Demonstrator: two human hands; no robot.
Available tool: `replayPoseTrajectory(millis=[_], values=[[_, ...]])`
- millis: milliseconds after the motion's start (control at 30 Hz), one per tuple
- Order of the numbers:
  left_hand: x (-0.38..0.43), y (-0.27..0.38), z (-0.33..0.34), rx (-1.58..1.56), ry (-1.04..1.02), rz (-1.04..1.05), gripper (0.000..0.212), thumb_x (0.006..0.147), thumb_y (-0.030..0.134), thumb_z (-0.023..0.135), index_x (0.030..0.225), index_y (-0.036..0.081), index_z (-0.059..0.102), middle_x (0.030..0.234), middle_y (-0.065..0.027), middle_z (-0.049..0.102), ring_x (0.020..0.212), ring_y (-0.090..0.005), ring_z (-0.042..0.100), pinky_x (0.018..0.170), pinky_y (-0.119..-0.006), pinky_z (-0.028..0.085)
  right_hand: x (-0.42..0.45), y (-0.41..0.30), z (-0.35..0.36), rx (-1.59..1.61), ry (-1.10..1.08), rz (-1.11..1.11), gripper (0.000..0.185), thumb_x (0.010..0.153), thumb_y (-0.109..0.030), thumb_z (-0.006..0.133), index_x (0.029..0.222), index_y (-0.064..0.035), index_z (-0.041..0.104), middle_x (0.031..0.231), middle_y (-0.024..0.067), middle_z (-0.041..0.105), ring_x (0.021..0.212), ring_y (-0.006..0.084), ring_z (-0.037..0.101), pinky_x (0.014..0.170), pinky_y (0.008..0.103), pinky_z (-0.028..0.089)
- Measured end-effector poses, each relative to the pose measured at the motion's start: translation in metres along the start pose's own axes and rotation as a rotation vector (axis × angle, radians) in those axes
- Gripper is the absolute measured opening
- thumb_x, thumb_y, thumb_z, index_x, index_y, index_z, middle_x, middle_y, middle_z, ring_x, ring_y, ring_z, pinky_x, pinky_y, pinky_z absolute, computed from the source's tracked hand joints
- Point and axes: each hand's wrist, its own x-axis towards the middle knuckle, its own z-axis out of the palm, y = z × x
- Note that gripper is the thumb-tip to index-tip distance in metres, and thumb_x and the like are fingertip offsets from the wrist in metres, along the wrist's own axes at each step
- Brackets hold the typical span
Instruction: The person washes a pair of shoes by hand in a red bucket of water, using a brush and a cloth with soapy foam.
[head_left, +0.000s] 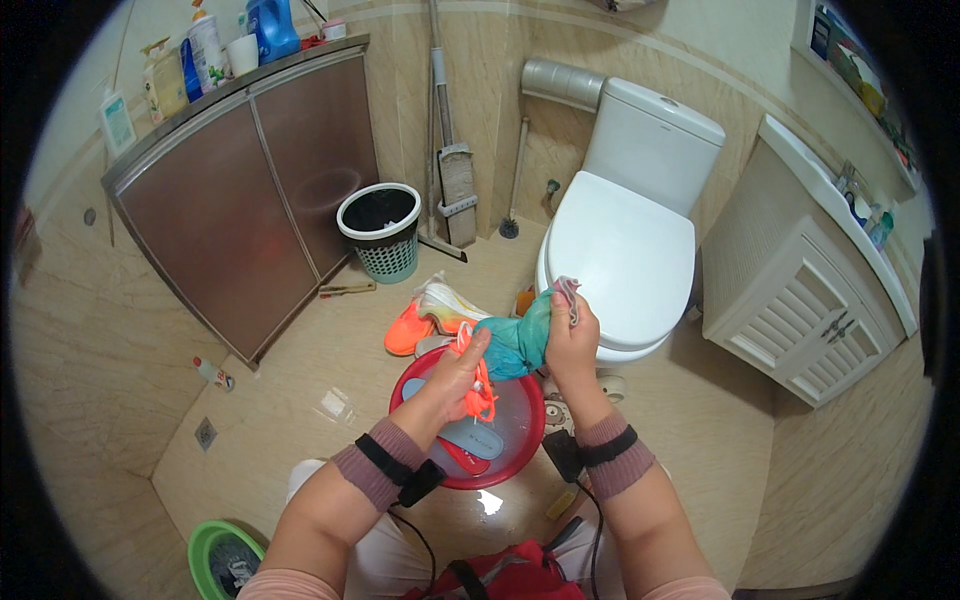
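My left hand (454, 379) is closed around a bundle of orange shoelaces (480, 394), whose loops hang below the fingers. A bunched teal cloth (517, 341) stretches between both hands, and my right hand (574, 337) grips its upper end beside a pale pink edge. Below the hands stands a red basin (534, 442) holding cloudy water. Blue-grey insoles (472, 439) and a red insole (466, 459) lie in it. Just beyond the basin rest orange, white and yellow sneakers (411, 328), partly hidden behind my left hand.
A white toilet (622, 255) stands ahead to the right, a louvred cabinet (810, 322) farther right. A waste bin (386, 259) and a mop (455, 187) are at the back. A green basin (201, 555) sits lower left. A yellow brush (561, 504) lies near my right knee.
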Motion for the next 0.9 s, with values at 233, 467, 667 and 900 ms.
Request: replayPoseTrajectory(millis=[233,467,667,900], values=[[-0.009,0.006,0.004,-0.185,-0.098,-0.038,0.052,0.087,0.059,0.054,0.113,0.015,0.055,0.093,-0.0029,0.064,0.071,-0.0165,0.058,0.059,-0.037,0.05,0.011,0.002,-0.003,0.926,-0.097,0.676,0.017,0.095,-0.02,0.054,0.101,-0.0048,0.059,0.084,0.0012,0.058,0.073,0.0131,0.054,0.069,0.0302,0.048],[-0.007,-0.003,0.0,-0.207,-0.265,-0.061,0.072,0.084,0.072,0.039,0.124,0.013,0.052,0.106,-0.0066,0.065,0.087,-0.0212,0.063,0.071,-0.039,0.051,0.001,-0.005,-0.002,1.094,-0.085,0.671,0.018,0.095,-0.02,0.054,0.106,-0.0065,0.056,0.09,0.001,0.056,0.081,0.0119,0.054,0.075,0.0307,0.049],[-0.004,0.007,-0.005,-0.111,-0.181,0.052,0.068,0.084,0.07,0.045,0.121,0.013,0.048,0.093,-0.0053,0.062,0.069,-0.0169,0.059,0.059,-0.036,0.052,-0.002,0.021,-0.003,0.684,-0.166,0.361,0.027,0.097,-0.022,0.05,0.112,-0.0009,0.056,0.099,0.0039,0.06,0.087,0.0161,0.056,0.08,0.0309,0.047],[-0.015,0.009,-0.003,0.09,-0.204,0.099,0.064,0.087,0.065,0.045,0.122,0.012,0.047,0.093,-0.0065,0.063,0.067,-0.0168,0.059,0.057,-0.037,0.052,-0.002,0.034,-0.003,0.086,-0.122,0.227,0.032,0.097,-0.023,0.048,0.113,0.0026,0.058,0.099,0.0099,0.064,0.092,0.0186,0.057,0.083,0.0313,0.045]])
